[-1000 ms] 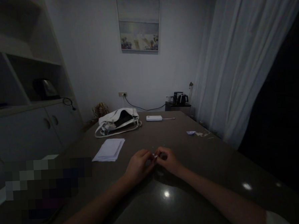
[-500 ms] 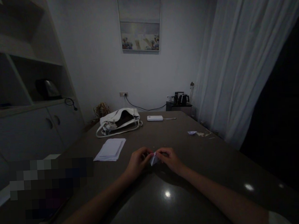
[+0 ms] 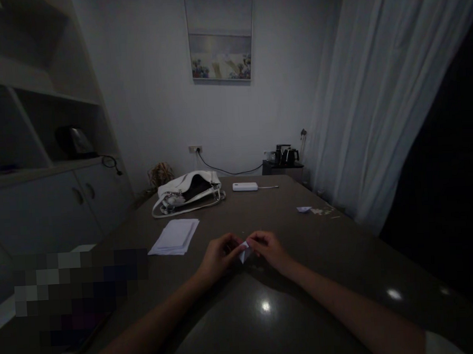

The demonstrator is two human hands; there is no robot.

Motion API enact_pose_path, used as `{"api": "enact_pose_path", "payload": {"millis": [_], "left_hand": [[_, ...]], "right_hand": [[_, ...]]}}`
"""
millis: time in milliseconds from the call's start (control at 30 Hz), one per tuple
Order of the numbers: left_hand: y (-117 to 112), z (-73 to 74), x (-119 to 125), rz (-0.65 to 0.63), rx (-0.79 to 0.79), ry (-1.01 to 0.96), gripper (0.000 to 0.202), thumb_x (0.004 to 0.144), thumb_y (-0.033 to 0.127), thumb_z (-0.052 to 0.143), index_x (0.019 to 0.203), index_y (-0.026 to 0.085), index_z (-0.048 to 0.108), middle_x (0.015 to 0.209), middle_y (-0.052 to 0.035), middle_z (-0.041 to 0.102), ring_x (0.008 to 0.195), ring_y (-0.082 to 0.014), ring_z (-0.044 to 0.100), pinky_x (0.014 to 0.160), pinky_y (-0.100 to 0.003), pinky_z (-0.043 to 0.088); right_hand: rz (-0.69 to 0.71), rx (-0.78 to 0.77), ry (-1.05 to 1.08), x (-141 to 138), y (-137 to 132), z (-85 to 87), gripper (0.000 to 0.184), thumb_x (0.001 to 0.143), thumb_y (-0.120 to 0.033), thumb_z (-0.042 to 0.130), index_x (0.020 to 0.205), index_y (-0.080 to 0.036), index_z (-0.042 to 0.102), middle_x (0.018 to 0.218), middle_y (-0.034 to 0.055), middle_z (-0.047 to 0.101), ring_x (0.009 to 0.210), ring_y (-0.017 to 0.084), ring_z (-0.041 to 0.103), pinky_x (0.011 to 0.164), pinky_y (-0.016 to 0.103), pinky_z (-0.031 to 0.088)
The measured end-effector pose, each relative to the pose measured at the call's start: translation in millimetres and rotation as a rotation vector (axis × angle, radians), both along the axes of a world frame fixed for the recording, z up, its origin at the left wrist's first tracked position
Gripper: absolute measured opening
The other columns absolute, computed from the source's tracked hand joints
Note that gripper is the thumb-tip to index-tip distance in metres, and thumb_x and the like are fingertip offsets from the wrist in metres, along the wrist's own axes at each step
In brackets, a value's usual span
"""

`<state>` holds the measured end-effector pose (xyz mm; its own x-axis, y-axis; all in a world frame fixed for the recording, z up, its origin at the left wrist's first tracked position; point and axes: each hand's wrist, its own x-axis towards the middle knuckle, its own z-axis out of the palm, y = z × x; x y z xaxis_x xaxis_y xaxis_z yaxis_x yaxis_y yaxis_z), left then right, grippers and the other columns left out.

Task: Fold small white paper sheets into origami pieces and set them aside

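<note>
Two bare hands share one small piece of folded white paper (image 3: pixel 244 253) just below the centre of the frame, above the dark table (image 3: pixel 220 326). The left hand (image 3: pixel 220 256), on the left of the pair, has its thumb and forefinger closed on the paper's left side, the other fingers curled behind. The right hand (image 3: pixel 268 249) pinches the upper right edge between thumb and fingertips, its remaining fingers bent. One pointed corner of the paper hangs downward between them. At centre left lies a stack of white sheets (image 3: pixel 173 237), with a white handbag (image 3: pixel 169 189) beyond it. Above centre sits a white device (image 3: pixel 245 187) with a short cable; at centre right, another folded paper piece (image 3: pixel 304 209) lies beside small scraps (image 3: pixel 321 212).
</note>
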<state>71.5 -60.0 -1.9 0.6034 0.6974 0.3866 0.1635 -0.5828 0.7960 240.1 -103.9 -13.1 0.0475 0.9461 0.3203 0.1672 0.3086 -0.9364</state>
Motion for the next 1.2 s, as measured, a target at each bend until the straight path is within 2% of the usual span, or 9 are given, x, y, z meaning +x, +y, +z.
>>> {"api": "enact_pose_path", "payload": {"millis": [267,467,667,733,833,933,1067,1200], "left_hand": [[1,-0.1,-1,0.019,0.066,0.065,0.032,0.079,0.043,0.054,0.080,0.012,0.063,0.068,-0.0035,0.063,0.061,-0.0135,0.055,0.055,-0.021,0.039],[0,0.3,0,0.027,0.126,0.081,0.031,0.081,0.040,0.052,0.077,0.012,0.062,0.064,-0.0021,0.059,0.057,-0.0121,0.051,0.053,-0.021,0.036],[0,1.5,-1,0.067,0.142,0.025,0.025,0.079,0.038,0.056,0.080,0.013,0.061,0.071,-0.0026,0.058,0.063,-0.0135,0.052,0.056,-0.022,0.039],[3,1.7,-2,0.074,0.114,-0.031,0.025,0.082,0.036,0.052,0.084,0.014,0.062,0.078,-0.0041,0.058,0.070,-0.0148,0.054,0.060,-0.023,0.041],[6,0.9,-3,-0.006,0.031,-0.106,0.025,0.085,0.032,0.045,0.094,0.015,0.061,0.091,-0.0062,0.059,0.081,-0.0163,0.055,0.070,-0.025,0.043],[9,-1.9,-2,-0.102,-0.052,-0.158,0.027,0.081,0.030,0.052,0.104,0.015,0.058,0.101,-0.0075,0.058,0.087,-0.0174,0.055,0.071,-0.025,0.044],[10,-6.0,0,-0.151,-0.222,-0.179,0.033,0.075,0.033,0.061,0.102,0.014,0.056,0.093,-0.0064,0.060,0.079,-0.0165,0.058,0.066,-0.024,0.045],[8,-4.6,2,-0.183,-0.362,-0.233,0.029,0.071,0.035,0.067,0.087,0.012,0.058,0.081,-0.0043,0.061,0.073,-0.0148,0.058,0.067,-0.024,0.044]], "right_hand": [[0.028,0.014,-0.023,2,0,-0.8,0.027,0.074,-0.041,0.060,0.068,-0.015,0.061,0.057,-0.0025,0.051,0.049,0.008,0.042,0.048,0.021,0.032],[0.018,0.092,-0.116,0,-1,-0.8,0.018,0.073,-0.034,0.063,0.074,-0.016,0.065,0.071,0.0026,0.063,0.067,0.014,0.056,0.064,0.025,0.041],[-0.006,0.078,-0.069,1,-1,0.9,0.023,0.073,-0.039,0.062,0.073,-0.016,0.064,0.066,0.0011,0.058,0.058,0.012,0.050,0.052,0.022,0.036],[-0.021,0.069,-0.004,3,1,0.3,0.026,0.072,-0.041,0.063,0.071,-0.016,0.062,0.062,-0.0009,0.054,0.053,0.010,0.045,0.049,0.021,0.034],[-0.031,0.017,0.183,6,4,-1.2,0.027,0.068,-0.043,0.067,0.069,-0.017,0.059,0.060,-0.0028,0.050,0.052,0.009,0.043,0.048,0.020,0.033],[0.055,-0.093,0.429,8,6,-2.2,0.028,0.064,-0.040,0.072,0.072,-0.018,0.056,0.067,-0.0022,0.053,0.059,0.010,0.048,0.049,0.019,0.034],[0.204,-0.189,0.647,10,6,-2.3,0.030,0.062,-0.033,0.076,0.074,-0.019,0.052,0.069,-0.0032,0.053,0.059,0.009,0.049,0.047,0.018,0.034],[0.277,-0.267,0.653,8,5,-1.4,0.027,0.065,-0.029,0.073,0.077,-0.019,0.051,0.069,-0.0027,0.055,0.059,0.010,0.051,0.048,0.019,0.036]]}}
